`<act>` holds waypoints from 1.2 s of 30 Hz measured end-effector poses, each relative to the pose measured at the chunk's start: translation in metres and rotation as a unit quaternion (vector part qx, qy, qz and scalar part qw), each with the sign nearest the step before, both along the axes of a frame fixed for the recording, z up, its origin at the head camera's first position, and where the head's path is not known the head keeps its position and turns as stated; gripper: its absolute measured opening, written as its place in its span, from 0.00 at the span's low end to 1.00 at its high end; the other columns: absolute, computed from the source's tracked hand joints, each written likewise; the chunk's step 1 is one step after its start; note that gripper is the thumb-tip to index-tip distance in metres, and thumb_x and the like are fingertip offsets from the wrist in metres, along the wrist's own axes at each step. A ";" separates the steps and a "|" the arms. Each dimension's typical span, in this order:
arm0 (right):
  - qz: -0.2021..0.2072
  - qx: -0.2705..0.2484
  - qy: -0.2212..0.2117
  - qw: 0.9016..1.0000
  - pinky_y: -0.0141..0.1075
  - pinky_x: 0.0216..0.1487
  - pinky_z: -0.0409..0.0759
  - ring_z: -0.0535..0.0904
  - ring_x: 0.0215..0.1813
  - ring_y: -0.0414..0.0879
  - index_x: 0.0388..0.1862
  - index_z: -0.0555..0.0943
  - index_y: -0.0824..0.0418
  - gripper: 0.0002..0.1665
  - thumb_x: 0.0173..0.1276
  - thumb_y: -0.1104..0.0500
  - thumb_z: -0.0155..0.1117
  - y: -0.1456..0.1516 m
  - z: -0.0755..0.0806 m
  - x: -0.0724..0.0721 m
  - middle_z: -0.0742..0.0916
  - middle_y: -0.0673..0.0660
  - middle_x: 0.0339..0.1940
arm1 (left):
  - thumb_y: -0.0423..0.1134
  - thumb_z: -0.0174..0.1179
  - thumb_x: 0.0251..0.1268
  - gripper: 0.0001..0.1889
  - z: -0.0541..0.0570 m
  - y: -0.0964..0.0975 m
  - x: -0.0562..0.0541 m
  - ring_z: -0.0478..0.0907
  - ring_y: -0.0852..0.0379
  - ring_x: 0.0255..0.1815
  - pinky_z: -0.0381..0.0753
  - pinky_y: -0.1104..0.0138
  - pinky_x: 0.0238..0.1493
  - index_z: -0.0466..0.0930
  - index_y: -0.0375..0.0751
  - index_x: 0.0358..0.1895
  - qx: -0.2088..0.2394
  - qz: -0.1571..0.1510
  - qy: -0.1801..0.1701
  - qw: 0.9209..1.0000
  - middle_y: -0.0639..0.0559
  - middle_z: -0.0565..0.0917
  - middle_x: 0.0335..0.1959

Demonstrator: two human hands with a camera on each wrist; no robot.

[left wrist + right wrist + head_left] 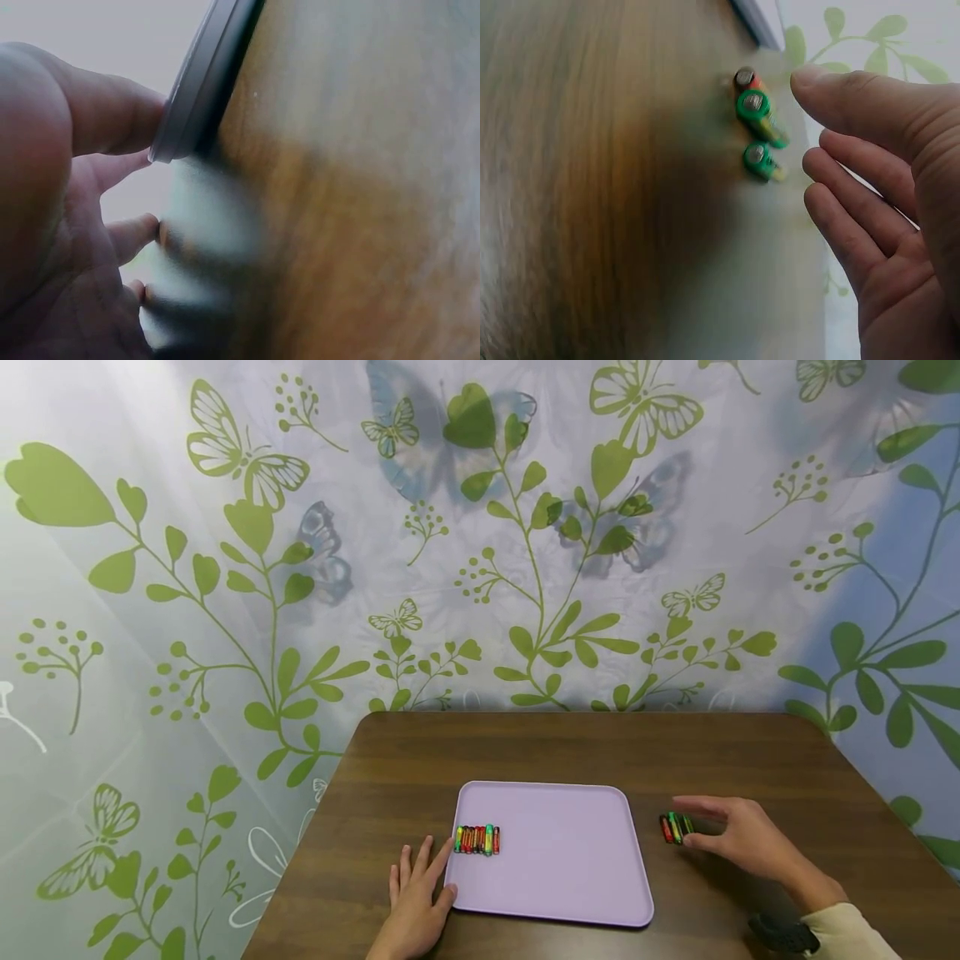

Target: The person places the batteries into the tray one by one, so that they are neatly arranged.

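A lilac tray (558, 852) lies on the table, with a row of several red, green and yellow batteries (477, 840) side by side near its left edge. My left hand (415, 902) rests at that edge, fingers spread. In the left wrist view its thumb (116, 112) touches the tray rim (196, 86). To the right of the tray, a red battery (666, 828) and two green ones (756, 160) lie on the wood. My right hand (750, 842) hovers beside them, thumb and fingers apart, holding nothing.
The dark brown wooden table (570, 743) reaches back to a curtain (450, 610) printed with green leaves and butterflies. A dark band (783, 935) sits on the right wrist by a pale sleeve (847, 935).
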State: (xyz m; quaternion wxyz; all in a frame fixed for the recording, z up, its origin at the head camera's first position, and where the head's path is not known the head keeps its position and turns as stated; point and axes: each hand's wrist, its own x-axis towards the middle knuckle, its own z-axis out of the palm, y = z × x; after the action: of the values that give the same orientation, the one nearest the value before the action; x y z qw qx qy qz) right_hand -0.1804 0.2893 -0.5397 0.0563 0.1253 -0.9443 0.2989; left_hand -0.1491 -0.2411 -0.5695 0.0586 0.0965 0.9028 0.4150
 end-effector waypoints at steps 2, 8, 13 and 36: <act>-0.002 0.007 -0.002 1.000 0.33 0.51 0.89 0.90 0.57 0.37 0.65 0.89 0.56 0.35 0.60 0.47 0.88 0.003 -0.002 -0.001 0.94 0.56 0.60 | 0.38 0.63 0.78 0.34 0.001 0.000 0.000 0.29 0.18 0.88 0.22 0.25 0.80 0.68 0.50 0.85 0.000 0.000 0.002 1.000 0.28 0.54 0.89; -0.003 0.019 -0.009 1.000 0.32 0.50 0.88 0.92 0.55 0.45 0.65 0.89 0.57 0.36 0.59 0.48 0.89 0.008 -0.008 -0.004 0.94 0.58 0.59 | 0.38 0.63 0.79 0.34 0.002 0.000 0.001 0.29 0.18 0.88 0.22 0.25 0.80 0.68 0.50 0.85 0.001 -0.003 0.008 1.000 0.28 0.54 0.89; -0.010 0.019 -0.017 1.000 0.31 0.51 0.88 0.92 0.56 0.47 0.64 0.90 0.55 0.34 0.59 0.48 0.88 0.009 -0.014 -0.004 0.93 0.57 0.60 | 0.37 0.63 0.78 0.35 0.000 -0.001 0.001 0.30 0.17 0.88 0.23 0.24 0.80 0.68 0.51 0.85 0.002 -0.002 0.011 1.000 0.28 0.55 0.89; -0.013 0.014 0.053 0.998 0.34 0.48 0.90 0.93 0.53 0.44 0.61 0.92 0.54 0.29 0.61 0.52 0.88 -0.015 -0.004 0.001 0.95 0.56 0.57 | 0.38 0.64 0.78 0.35 0.001 -0.001 0.002 0.30 0.18 0.89 0.23 0.25 0.80 0.68 0.53 0.85 -0.001 0.003 0.008 1.000 0.29 0.55 0.89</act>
State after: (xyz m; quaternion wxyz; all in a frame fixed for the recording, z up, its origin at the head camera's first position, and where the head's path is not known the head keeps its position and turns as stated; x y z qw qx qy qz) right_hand -0.1796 0.2744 -0.5437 0.1089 0.1295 -0.9456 0.2780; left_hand -0.1472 -0.2419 -0.5688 0.0507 0.0973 0.9037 0.4138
